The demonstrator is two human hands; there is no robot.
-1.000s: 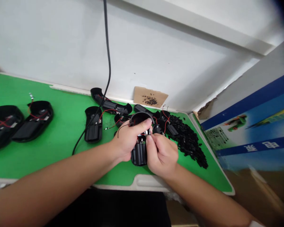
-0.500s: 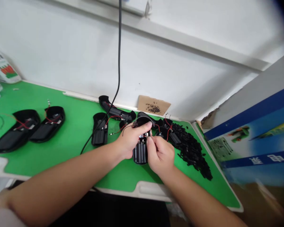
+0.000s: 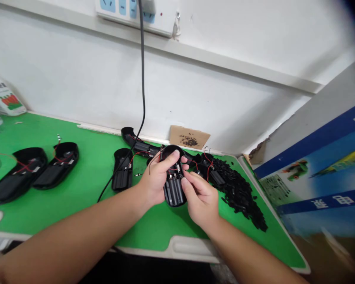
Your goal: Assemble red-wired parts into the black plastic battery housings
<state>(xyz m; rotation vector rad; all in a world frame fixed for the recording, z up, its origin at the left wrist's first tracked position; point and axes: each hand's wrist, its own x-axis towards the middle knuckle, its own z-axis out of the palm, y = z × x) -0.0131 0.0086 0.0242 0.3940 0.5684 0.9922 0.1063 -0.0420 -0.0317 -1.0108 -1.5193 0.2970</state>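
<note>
My left hand [image 3: 158, 175] is closed round a black plastic housing [image 3: 175, 192] with battery slots, its thumb lying over the round upper end. Red wires and a small metal-coloured switch part [image 3: 178, 169] show inside it. At the housing's right edge, my right hand [image 3: 201, 197] is closed in a pinch beside the switch part. Whatever sits between its thumb and finger is too small and dark to make out. Behind my hands, similar wired housings lie on the green table, one of them the black housing [image 3: 122, 171] to the left.
Small black plastic pieces [image 3: 239, 189] form a heap on the right. Tiny dark parts lie on a cardboard piece [image 3: 189, 136] by the wall. A black cable [image 3: 143, 79] hangs from the power strip [image 3: 136, 15] across the table [image 3: 97, 205]. Two housings [image 3: 57, 165] lie at left.
The view has tilted up, showing more of the power strip. My right fingertips have shifted slightly down along the housing's edge, and the switch part beside them shows more.
</note>
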